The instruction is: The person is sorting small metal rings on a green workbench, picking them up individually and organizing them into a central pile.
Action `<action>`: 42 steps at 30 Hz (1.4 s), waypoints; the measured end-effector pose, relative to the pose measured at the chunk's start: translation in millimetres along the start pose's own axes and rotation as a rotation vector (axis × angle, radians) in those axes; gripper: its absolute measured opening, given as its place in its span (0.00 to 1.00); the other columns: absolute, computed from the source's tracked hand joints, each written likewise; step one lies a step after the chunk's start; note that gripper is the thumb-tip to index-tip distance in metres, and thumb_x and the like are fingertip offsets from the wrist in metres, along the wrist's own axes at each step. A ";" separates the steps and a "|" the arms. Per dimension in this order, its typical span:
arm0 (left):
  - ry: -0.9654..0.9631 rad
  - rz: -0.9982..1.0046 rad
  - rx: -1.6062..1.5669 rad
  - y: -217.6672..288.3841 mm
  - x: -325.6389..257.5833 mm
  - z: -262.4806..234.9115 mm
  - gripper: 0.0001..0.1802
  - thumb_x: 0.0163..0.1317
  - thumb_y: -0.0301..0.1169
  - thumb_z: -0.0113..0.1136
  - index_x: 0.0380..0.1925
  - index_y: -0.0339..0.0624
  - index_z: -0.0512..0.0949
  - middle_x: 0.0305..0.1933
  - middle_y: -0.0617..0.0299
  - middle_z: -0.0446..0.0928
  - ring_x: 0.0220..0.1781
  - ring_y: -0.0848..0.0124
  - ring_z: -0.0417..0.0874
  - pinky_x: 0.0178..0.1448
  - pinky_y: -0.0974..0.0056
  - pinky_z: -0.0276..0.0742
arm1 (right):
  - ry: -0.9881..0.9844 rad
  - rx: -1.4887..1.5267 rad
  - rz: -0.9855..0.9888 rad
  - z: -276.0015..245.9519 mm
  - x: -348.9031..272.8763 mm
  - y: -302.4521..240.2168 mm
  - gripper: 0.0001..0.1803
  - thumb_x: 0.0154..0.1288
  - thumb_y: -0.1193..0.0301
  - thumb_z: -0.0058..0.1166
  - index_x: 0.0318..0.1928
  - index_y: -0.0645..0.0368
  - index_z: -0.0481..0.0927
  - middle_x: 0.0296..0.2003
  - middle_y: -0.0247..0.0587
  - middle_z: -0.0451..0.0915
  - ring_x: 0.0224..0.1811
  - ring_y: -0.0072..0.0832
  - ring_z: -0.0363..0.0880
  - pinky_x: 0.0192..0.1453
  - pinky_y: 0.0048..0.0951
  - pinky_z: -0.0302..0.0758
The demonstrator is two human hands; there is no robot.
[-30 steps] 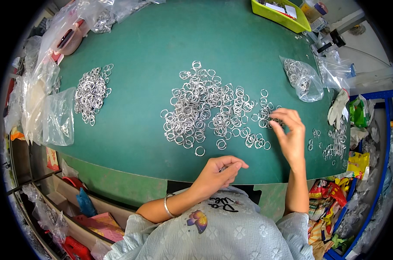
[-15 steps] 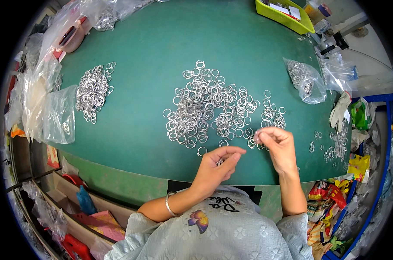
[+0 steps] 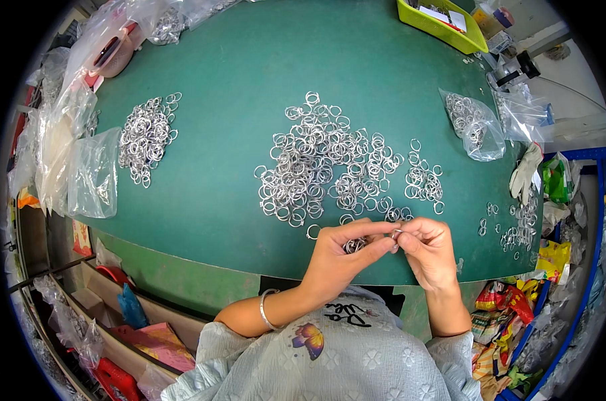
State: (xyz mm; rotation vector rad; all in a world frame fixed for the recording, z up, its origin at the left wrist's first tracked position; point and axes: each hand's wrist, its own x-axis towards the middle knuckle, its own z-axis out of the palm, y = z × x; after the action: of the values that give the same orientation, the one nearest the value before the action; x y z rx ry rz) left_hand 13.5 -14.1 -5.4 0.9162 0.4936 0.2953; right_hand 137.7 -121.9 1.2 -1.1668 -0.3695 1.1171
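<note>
Over the near edge of the green table, my two hands meet at their fingertips around a small silver ring (image 3: 396,234). My left hand (image 3: 340,257) has several silver rings (image 3: 354,245) in its palm, and its thumb and forefinger reach the ring. On the other side, my right hand (image 3: 431,250) pinches that ring between thumb and forefinger. Just beyond the hands spreads a large heap of silver rings (image 3: 303,167). A smaller group of rings (image 3: 423,182) lies to its right.
A ring pile (image 3: 146,137) lies on the left of the table (image 3: 216,100), near clear plastic bags (image 3: 92,177). On the right are a bag of rings (image 3: 473,123), scattered rings (image 3: 517,234) and a white glove (image 3: 525,170). A yellow-green tray (image 3: 443,30) stands at the far right.
My right hand has come down from the small ring group to meet my left hand. The left hand has moved slightly right, and its fingers now reach the ring.
</note>
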 end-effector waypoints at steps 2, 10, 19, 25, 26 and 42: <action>0.008 0.036 0.023 -1.6 0.2 0.8 0.11 0.55 0.23 0.56 0.40 0.38 0.78 0.27 0.68 0.74 0.25 0.85 0.66 0.25 0.78 0.59 | -0.003 0.043 0.008 1.1 -0.6 0.0 0.04 0.56 0.81 0.53 0.34 0.68 0.77 0.31 0.44 0.79 0.31 0.24 0.76 0.38 0.23 0.74; -0.033 0.136 0.050 -4.5 1.1 0.5 0.11 0.54 0.20 0.55 0.38 0.35 0.79 0.27 0.67 0.75 0.26 0.85 0.67 0.25 0.79 0.58 | -0.024 0.092 -0.032 0.7 -4.1 3.1 0.03 0.57 0.83 0.51 0.33 0.68 0.76 0.31 0.44 0.78 0.33 0.24 0.75 0.39 0.24 0.72; -0.032 0.038 -0.068 -1.3 -2.0 1.2 0.10 0.56 0.20 0.54 0.38 0.35 0.78 0.25 0.69 0.68 0.21 0.85 0.61 0.22 0.78 0.54 | 0.023 -0.691 -0.580 10.4 -4.6 -7.7 0.05 0.51 0.83 0.55 0.31 0.69 0.77 0.29 0.44 0.78 0.31 0.30 0.74 0.37 0.26 0.70; -0.038 0.037 -0.084 -0.4 -2.9 2.3 0.09 0.55 0.21 0.56 0.37 0.36 0.79 0.26 0.69 0.70 0.23 0.84 0.63 0.25 0.77 0.56 | 0.031 -0.555 -0.500 10.6 -6.6 -5.9 0.05 0.52 0.83 0.54 0.32 0.69 0.77 0.28 0.44 0.78 0.31 0.29 0.74 0.37 0.26 0.70; -0.037 0.022 -0.081 -0.4 -3.2 2.3 0.10 0.55 0.22 0.57 0.38 0.37 0.79 0.27 0.69 0.72 0.26 0.84 0.65 0.29 0.77 0.60 | 0.029 -0.453 -0.428 9.7 -8.0 -4.3 0.05 0.53 0.83 0.54 0.32 0.69 0.77 0.28 0.43 0.78 0.31 0.28 0.74 0.37 0.25 0.70; -0.016 -0.015 -0.123 0.5 -1.5 6.2 0.09 0.54 0.23 0.58 0.37 0.37 0.77 0.25 0.69 0.72 0.22 0.86 0.64 0.22 0.80 0.55 | -0.011 0.140 -0.056 4.6 -11.4 4.3 0.05 0.58 0.79 0.51 0.35 0.67 0.74 0.32 0.42 0.77 0.32 0.23 0.74 0.38 0.23 0.70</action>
State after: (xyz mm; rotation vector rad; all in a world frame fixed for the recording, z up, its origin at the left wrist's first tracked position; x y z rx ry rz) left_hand 15.4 -18.7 -1.5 0.7947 0.4629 0.3010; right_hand 127.0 -129.2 2.7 -1.0215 -0.3249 1.0837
